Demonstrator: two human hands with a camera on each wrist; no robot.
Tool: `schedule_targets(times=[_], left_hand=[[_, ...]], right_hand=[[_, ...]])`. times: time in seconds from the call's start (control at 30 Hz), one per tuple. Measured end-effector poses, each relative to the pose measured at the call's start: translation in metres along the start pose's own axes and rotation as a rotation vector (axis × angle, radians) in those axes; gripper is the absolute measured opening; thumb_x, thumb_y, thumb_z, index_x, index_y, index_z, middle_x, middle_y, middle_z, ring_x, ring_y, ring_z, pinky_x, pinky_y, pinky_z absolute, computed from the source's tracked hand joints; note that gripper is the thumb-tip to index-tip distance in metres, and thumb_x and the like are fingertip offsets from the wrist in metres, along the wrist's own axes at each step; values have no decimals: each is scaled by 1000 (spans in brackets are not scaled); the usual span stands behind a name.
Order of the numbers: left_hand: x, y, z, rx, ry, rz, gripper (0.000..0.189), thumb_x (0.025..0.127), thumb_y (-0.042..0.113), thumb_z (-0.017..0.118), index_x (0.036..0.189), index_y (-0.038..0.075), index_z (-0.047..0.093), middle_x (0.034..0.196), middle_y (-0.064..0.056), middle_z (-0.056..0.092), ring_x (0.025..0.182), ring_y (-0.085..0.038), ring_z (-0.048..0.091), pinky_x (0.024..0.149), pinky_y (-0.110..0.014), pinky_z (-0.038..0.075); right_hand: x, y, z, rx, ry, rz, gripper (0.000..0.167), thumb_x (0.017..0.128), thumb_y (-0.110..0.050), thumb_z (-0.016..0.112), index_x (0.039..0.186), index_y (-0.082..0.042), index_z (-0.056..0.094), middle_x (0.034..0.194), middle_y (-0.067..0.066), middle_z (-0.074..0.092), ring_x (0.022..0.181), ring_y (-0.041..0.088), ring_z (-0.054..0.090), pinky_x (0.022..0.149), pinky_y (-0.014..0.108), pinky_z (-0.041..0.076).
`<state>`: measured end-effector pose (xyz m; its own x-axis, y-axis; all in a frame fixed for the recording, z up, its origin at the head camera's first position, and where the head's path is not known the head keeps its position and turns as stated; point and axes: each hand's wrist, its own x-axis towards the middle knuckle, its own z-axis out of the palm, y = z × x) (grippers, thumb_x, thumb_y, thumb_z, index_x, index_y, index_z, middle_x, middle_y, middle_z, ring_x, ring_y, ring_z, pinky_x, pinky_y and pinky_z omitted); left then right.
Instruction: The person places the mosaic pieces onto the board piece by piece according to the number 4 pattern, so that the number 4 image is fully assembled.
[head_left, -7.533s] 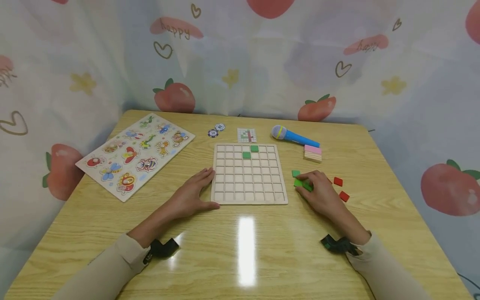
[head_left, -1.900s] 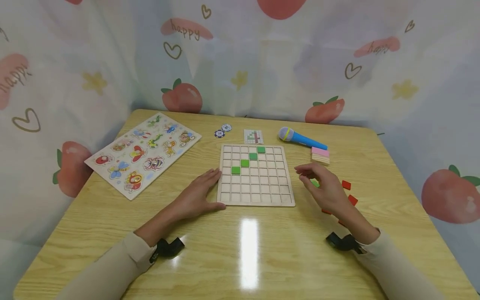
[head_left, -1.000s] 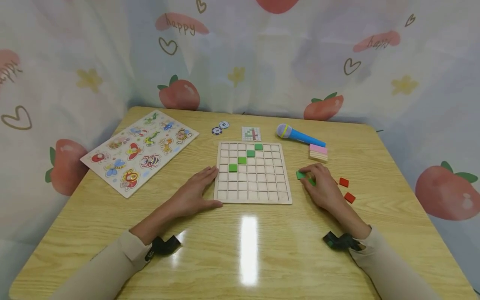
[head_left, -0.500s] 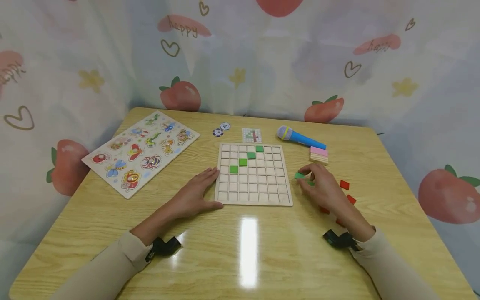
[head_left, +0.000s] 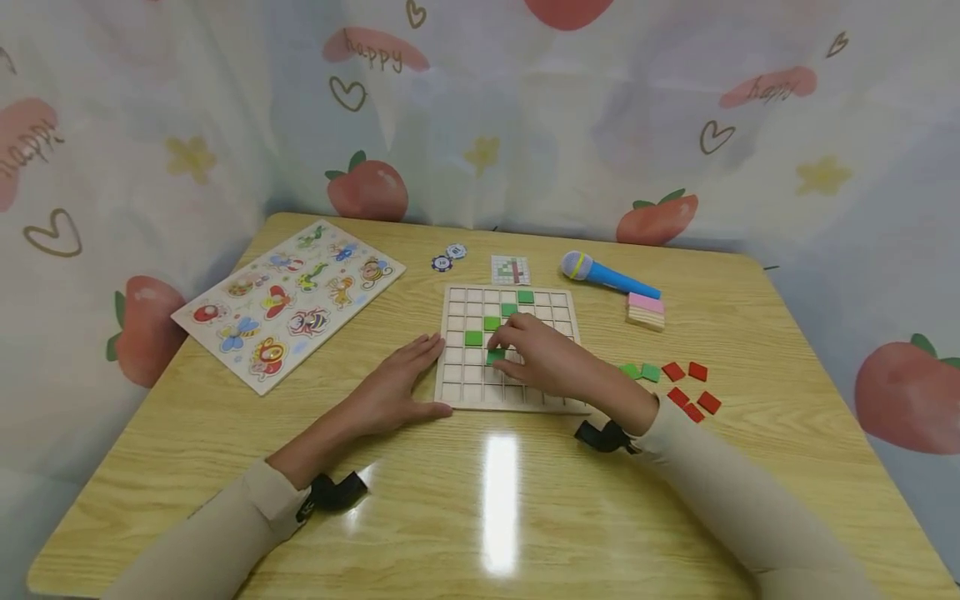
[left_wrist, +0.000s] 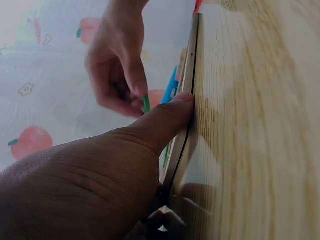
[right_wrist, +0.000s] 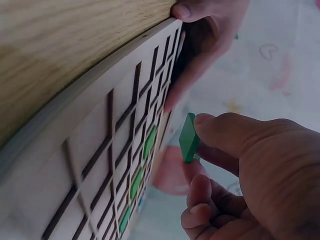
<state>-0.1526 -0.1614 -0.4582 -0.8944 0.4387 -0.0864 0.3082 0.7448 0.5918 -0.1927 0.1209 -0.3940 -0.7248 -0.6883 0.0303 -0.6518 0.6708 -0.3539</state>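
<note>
A wooden grid board (head_left: 455, 374) lies mid-table, with several green square tiles (head_left: 473, 338) set in a diagonal of its cells. Along its left edge and near front corner rests my left hand (head_left: 386, 387), fingers straight and thumb out. My right hand (head_left: 546, 357) is over the board and pinches a green tile (right_wrist: 188, 137) between thumb and fingers. The right wrist view shows this tile tilted and apart from the grid. It partly hides the cells beneath in the head view. Right of the board lie loose green tiles (head_left: 650, 372) and several red tiles (head_left: 698, 372).
Behind the board are a small grid pattern card (head_left: 510, 270) and two poker chips (head_left: 442, 263). A blue toy microphone (head_left: 611, 277) and a pink-topped block stack (head_left: 646, 312) stand back right. An insect puzzle board (head_left: 288, 304) lies left.
My right hand has moved left from the loose tiles to over the board, carrying a green tile. Earlier, two more green tiles were added to the diagonal. The left hand stays at the board's edge.
</note>
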Motion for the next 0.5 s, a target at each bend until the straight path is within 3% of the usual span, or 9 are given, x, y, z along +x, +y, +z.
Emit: schedule_targets(times=[0.23, 0.5], left_hand=[[0, -1, -1, 4, 5, 14, 110, 88, 57, 83, 171, 15, 23, 180, -4, 21, 169, -30, 15, 135, -57, 23], [-1, -2, -1, 1, 13, 27, 109, 89, 55, 83, 171, 14, 24, 180, -3, 21, 169, -31, 16, 135, -58, 24]], right_hand=[[38, -10, 16, -76, -60, -29, 15, 103, -24, 73, 114, -13, 74, 107, 6, 66, 92, 18, 58, 82, 34, 55], [50, -8, 23, -64, -103, 19, 12, 103, -21, 72, 112, -13, 71, 110, 5, 67, 98, 19, 60, 86, 35, 56]])
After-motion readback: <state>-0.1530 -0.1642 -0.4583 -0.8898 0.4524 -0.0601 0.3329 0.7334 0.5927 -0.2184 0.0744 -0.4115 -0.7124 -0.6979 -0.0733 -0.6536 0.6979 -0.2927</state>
